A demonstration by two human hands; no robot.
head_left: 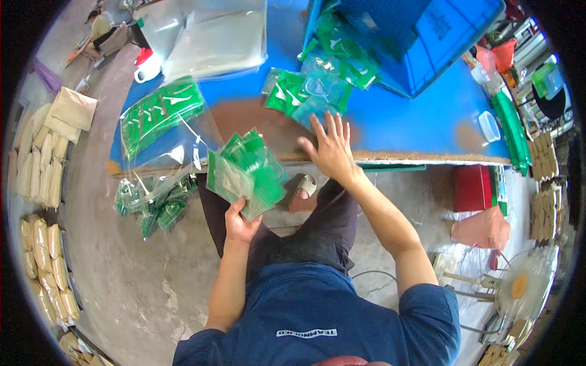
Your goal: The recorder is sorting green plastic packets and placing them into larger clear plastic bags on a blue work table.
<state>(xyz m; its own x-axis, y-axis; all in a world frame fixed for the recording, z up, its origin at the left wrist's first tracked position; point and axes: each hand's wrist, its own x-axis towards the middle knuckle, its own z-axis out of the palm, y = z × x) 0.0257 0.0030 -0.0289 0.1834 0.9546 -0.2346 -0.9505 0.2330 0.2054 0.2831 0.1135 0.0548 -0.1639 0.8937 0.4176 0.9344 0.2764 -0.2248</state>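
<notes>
Several flat green plastic packets (264,177), probably light, flexible and slippery, fan out beyond your left hand (243,227), its fingers grasping their near edges, a sensible hold, while your right hand (334,155) spreads released fingers near loose packets (285,94).

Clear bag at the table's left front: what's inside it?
Green packets show through the clear bag, overlapping one another in a row. Whatever lies beneath the uppermost packets is covered, so how many layers there are cannot be seen.

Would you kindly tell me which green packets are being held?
The fanned bundle gripped by the left hand; neither hand grips the other green packets.
</notes>
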